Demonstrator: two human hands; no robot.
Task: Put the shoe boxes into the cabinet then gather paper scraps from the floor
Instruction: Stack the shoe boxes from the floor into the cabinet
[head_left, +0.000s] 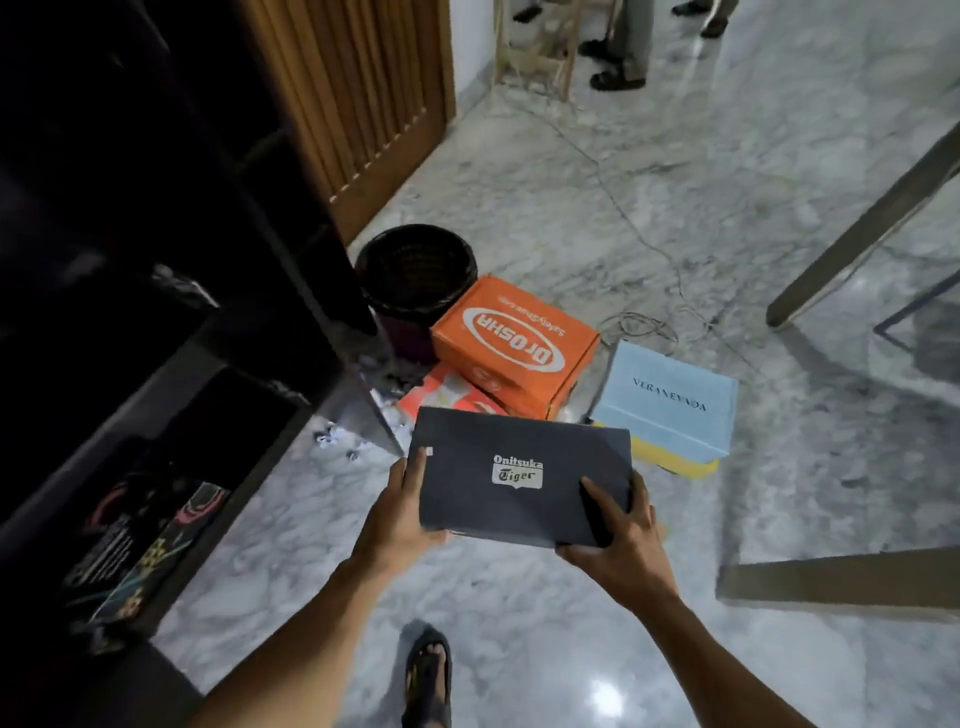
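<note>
Head view: the left hand (402, 512) and right hand (615, 535) grasp opposite short ends of the dark navy cardboard shoe box (522, 475), held above the grey marble floor (519, 623), long axis left-right. The black open cabinet (156, 338) lies left, nearer the left hand.

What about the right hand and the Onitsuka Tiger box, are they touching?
Touching. Head view: the right hand grips the Onitsuka Tiger box, thumb on its lid.

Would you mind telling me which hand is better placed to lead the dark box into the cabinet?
Left. The left hand grips the end of the dark box nearest the open cabinet; the right hand holds the far end.
</note>
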